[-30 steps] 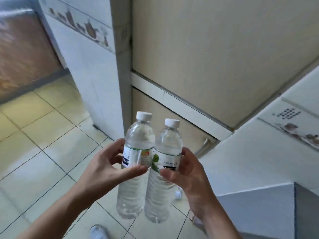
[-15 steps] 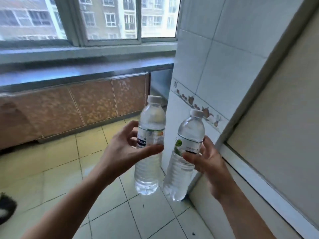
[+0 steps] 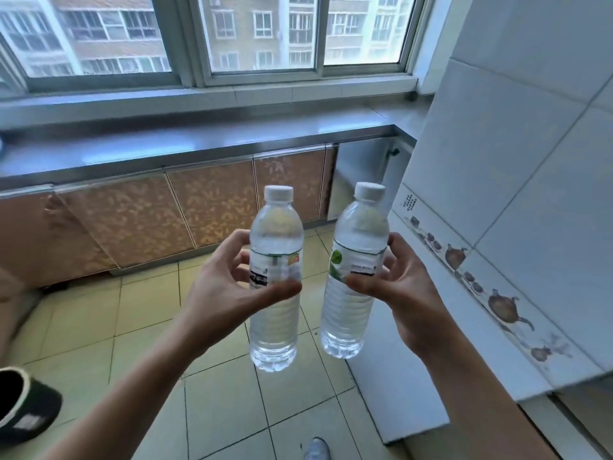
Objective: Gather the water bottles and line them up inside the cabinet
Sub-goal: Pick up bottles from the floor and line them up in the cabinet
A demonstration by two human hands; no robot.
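We hold two clear water bottles upright in front of us, over the tiled floor (image 3: pixel 76 327). The left bottle (image 3: pixel 276 280) has a white cap and a label with an orange patch; our left hand (image 3: pixel 225 293) grips it at the label, thumb laid across the near side and fingers curled round the far side. The right bottle (image 3: pixel 356 270) leans slightly toward the right at its top, and its label carries a green leaf mark; our right hand (image 3: pixel 401 293) grips it at the label too, thumb on the near side, fingers wrapped behind. The two bottles hang near each other but apart, with a gap of floor showing between them. Both forearms reach up from the bottom of the view, converging toward the bottles.

Beyond the bottles runs a steel counter (image 3: pixel 199 141) under a window (image 3: pixel 205 38), with patterned brown cabinet doors (image 3: pixel 212 200) below it. At the right end of that row a cabinet opening (image 3: pixel 361 174) shows a pale interior. A white tiled wall (image 3: pixel 514 161) with a teapot border stands just to our right. A dark slipper (image 3: pixel 23 406) lies on the floor at lower left.
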